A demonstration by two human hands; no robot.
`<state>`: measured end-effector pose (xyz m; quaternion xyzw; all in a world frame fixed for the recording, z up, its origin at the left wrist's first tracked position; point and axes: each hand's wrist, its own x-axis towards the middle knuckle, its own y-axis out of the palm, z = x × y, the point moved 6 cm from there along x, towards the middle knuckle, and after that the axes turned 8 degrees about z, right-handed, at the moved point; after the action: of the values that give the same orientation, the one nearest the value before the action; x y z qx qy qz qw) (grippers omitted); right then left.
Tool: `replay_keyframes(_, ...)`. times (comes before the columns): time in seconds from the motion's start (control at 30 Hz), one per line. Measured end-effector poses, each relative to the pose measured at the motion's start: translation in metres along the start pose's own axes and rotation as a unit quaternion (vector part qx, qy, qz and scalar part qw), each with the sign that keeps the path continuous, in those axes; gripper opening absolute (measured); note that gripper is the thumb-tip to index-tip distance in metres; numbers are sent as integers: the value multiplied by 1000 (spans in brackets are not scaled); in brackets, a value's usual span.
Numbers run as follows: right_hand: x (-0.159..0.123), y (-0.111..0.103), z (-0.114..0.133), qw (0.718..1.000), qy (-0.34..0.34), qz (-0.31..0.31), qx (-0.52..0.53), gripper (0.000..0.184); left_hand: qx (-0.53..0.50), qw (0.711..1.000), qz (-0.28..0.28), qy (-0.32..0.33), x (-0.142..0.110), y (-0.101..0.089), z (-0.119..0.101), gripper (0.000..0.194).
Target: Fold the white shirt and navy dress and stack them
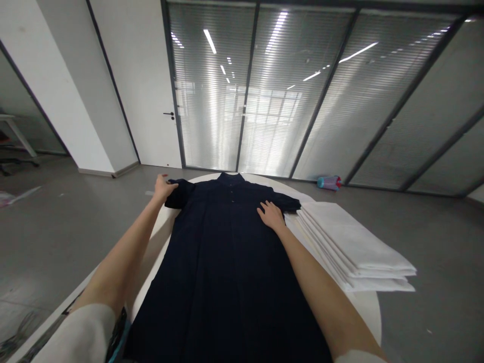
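Observation:
A dark navy short-sleeved shirt (223, 252) lies spread front side up, with its collar at the far end and a few small buttons below it. At the edge of the sleeve on the left, my left hand (164, 188) pinches the cloth between thumb and fingers. My right hand (271, 214) rests flat on the shirt's chest near the other sleeve, fingers spread. Under the shirt is a white round table (368, 307), and the near end of the garment runs out of the bottom of the view.
Folded white cloths (355, 242) are stacked at the table's right side, partly overhanging its edge. Beyond, a blue and pink striped bundle (328, 182) lies on the grey floor by the glass partition (280, 101). A white door (147, 101) stands behind on the left.

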<state>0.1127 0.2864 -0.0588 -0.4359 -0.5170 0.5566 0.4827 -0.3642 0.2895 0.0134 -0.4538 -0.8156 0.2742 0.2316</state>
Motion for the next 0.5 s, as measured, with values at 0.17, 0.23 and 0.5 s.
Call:
replay_keyframes(0.17,-1,-2,0,1000,0,-2,3,55,16,981,59,186,-36,47,-96,67)
replay_keyframes(0.23,-2,-3,1,1000,0,-4,4,55,39,963,115,240,-61,83,-116,62)
replay_keyframes(0.5,-12,-15,9,999,-4,-32,-4,48,45,931,212,295,-59,128,-100,27)
